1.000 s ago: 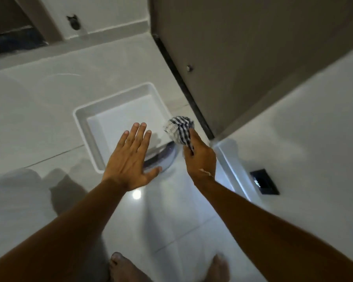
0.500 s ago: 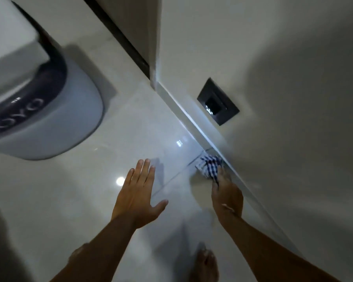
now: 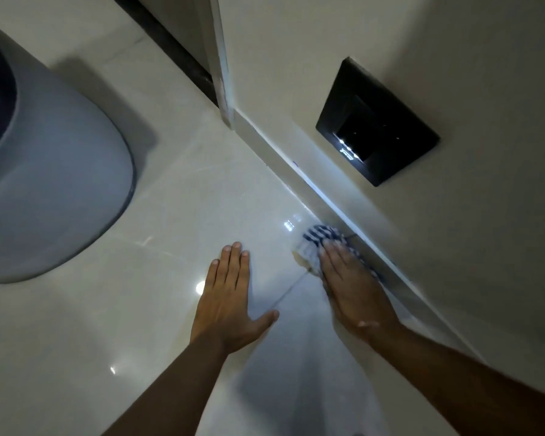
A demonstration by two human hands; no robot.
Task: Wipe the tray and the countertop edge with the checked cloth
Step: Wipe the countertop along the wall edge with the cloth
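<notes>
The blue-and-white checked cloth (image 3: 317, 243) lies bunched on the glossy white tiled surface (image 3: 177, 215), right against the raised white edge strip (image 3: 299, 171) at the foot of the wall. My right hand (image 3: 351, 289) presses down on the cloth, fingers laid over its near part, which is hidden beneath them. My left hand (image 3: 230, 298) rests flat on the surface just left of it, fingers together, thumb out, holding nothing. The tray is out of view.
A large rounded grey appliance (image 3: 54, 184) fills the left side. A black wall plate (image 3: 378, 121) with small lights sits on the wall above the edge strip. A dark gap (image 3: 170, 42) runs along a white corner post at the top.
The view swung from the tray to the wall edge. My right hand carried the cloth there and now lies flatter on it; the left hand followed, staying open.
</notes>
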